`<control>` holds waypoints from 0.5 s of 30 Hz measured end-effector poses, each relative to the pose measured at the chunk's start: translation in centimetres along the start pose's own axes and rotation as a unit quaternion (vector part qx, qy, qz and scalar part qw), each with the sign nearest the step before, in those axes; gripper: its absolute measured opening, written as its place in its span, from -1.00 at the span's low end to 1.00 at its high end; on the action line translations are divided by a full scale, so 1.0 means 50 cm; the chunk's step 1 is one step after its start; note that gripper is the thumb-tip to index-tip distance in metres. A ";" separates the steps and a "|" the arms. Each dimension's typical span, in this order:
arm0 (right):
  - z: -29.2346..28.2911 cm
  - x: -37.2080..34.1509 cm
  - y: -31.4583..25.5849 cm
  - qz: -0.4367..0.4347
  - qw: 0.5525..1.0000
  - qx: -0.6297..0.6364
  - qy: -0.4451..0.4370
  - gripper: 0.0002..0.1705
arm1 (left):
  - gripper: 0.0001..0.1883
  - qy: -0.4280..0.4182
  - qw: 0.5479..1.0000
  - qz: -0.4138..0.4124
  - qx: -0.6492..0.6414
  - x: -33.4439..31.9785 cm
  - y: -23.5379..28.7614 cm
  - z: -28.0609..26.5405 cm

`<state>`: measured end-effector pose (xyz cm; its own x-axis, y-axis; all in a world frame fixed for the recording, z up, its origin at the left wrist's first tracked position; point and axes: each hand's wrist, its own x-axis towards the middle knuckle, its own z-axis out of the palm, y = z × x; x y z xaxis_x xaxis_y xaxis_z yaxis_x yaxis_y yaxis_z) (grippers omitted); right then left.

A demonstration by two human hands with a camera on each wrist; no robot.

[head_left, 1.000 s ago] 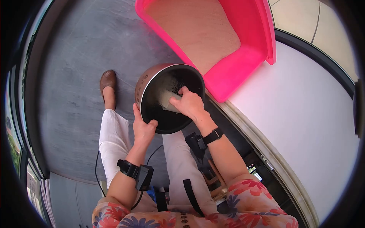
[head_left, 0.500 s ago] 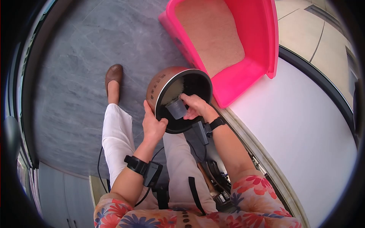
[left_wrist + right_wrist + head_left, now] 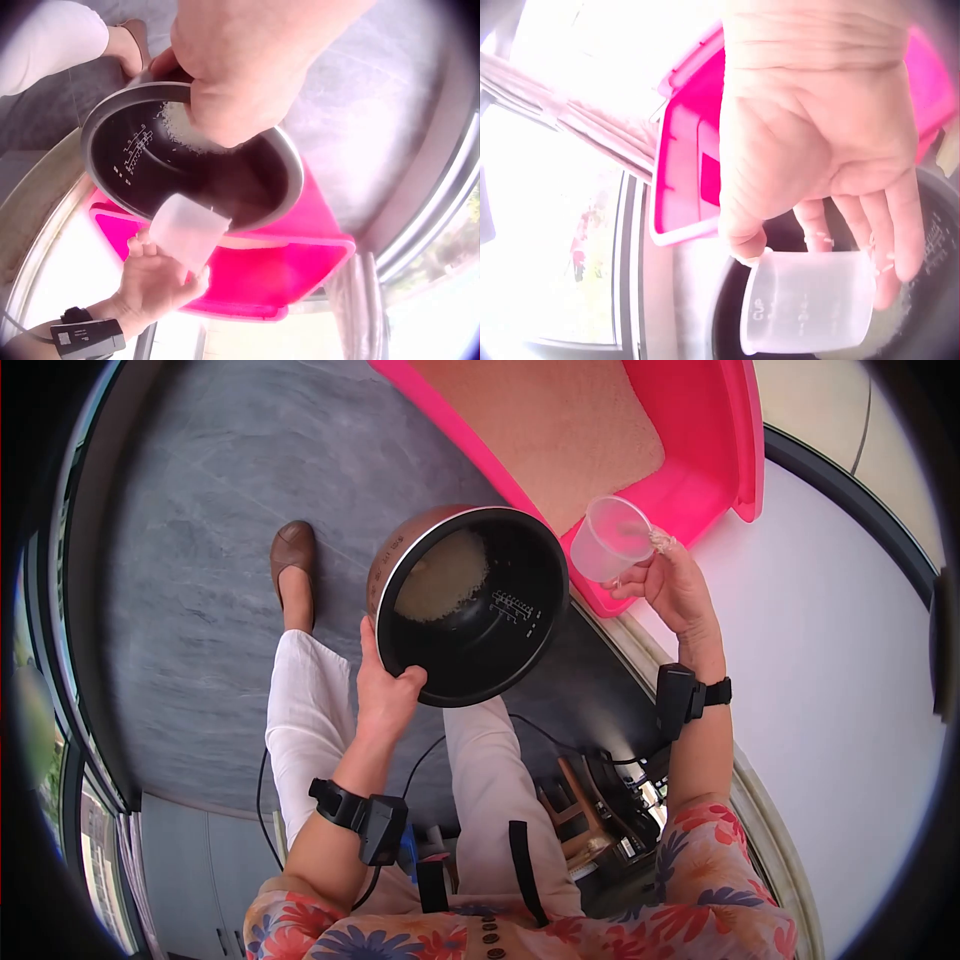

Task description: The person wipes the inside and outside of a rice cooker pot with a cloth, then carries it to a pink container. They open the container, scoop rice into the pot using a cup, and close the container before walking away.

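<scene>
My left hand (image 3: 386,695) grips the rim of a dark-lined rice cooker pot (image 3: 480,650), thumb over the edge and fingers along the outside. The pot is tilted, and white rice (image 3: 445,575) lies against its far left wall, with printed level marks on the inner wall. Between thumb and fingertips, my right hand (image 3: 678,588) holds a clear plastic measuring cup (image 3: 612,540), right of the pot and over the near edge of the pink bin. In the right wrist view the cup (image 3: 810,300) looks see-through, and a few rice grains stick to the fingers.
A large pink bin (image 3: 690,470) holding a broad bed of rice (image 3: 545,435) stands beyond the pot. To the right is a white surface (image 3: 830,660) with a pale ledge. A wooden stool (image 3: 585,820) and cables are low by the legs, over grey floor (image 3: 200,590).
The right hand has come out of the pot with the measuring cup and moved right, towards the bin. Rice now lies loose in the pot, which the left hand still holds.
</scene>
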<state>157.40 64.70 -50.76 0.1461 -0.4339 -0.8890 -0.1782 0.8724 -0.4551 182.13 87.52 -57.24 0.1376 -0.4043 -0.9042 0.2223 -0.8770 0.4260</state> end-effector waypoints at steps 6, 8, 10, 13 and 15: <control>-0.040 0.114 0.082 -0.024 0.951 -0.204 0.233 -0.56 | -0.14 -0.026 0.999 0.009 -0.040 0.000 0.004 -0.002; -0.027 0.102 0.101 -0.073 0.955 -0.188 0.217 -0.64 | -0.18 -0.026 0.999 -0.020 -0.030 -0.002 0.011 -0.001; 0.036 0.065 0.104 -0.108 0.970 -0.137 0.171 -0.77 | -0.19 -0.028 0.999 -0.005 -0.038 -0.001 0.009 -0.001; 0.179 0.066 0.169 -0.054 0.991 -0.114 0.038 -0.86 | -0.20 -0.036 0.998 0.003 -0.046 -0.003 0.016 0.002; 0.247 0.120 0.226 -0.085 0.941 -0.325 0.040 -0.85 | -0.21 -0.033 0.998 -0.008 -0.043 -0.005 0.020 0.002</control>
<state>168.28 74.73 -60.63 0.1581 -0.5934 -0.7892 -0.7204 0.4773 -0.5032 182.24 86.72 -56.59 0.0700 -0.4087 -0.9100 0.3071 -0.8591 0.4094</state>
